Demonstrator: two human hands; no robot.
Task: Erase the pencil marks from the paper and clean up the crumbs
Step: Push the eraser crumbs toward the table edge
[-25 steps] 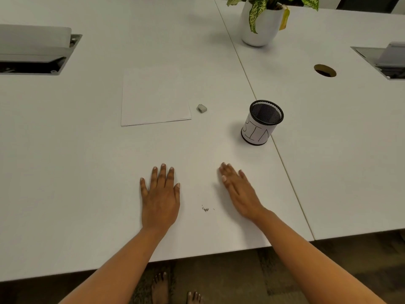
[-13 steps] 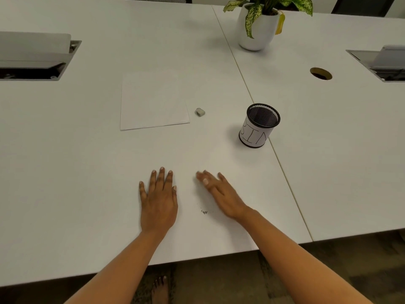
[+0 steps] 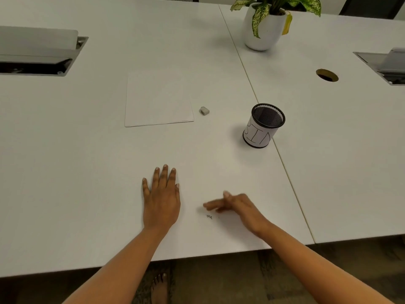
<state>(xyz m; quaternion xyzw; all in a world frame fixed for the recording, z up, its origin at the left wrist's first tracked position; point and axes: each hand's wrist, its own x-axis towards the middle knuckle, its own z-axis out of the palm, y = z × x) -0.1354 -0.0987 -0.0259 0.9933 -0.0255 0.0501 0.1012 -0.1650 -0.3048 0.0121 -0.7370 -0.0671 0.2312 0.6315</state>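
Observation:
A blank white sheet of paper point(image 3: 158, 99) lies flat on the white table point(image 3: 87, 172), with a small grey eraser point(image 3: 204, 111) just to its right. A little pile of dark eraser crumbs point(image 3: 209, 216) sits near the table's front edge. My left hand point(image 3: 161, 198) rests flat, palm down, to the left of the crumbs. My right hand point(image 3: 237, 207) stands on its edge just right of the crumbs, fingers stretched out and blurred, their tips above the pile. Neither hand holds anything.
A black mesh cup point(image 3: 264, 125) with a white paper label stands right of the eraser, by the seam between two tables. A potted plant point(image 3: 264, 25) stands at the back. Open cable boxes point(image 3: 37, 55) point(image 3: 388, 64) and a round grommet hole point(image 3: 327, 75) are set into the tabletops.
My right hand has swept left and toward me, turning from flat onto its edge, and now sits beside the crumbs. My left hand has stayed put.

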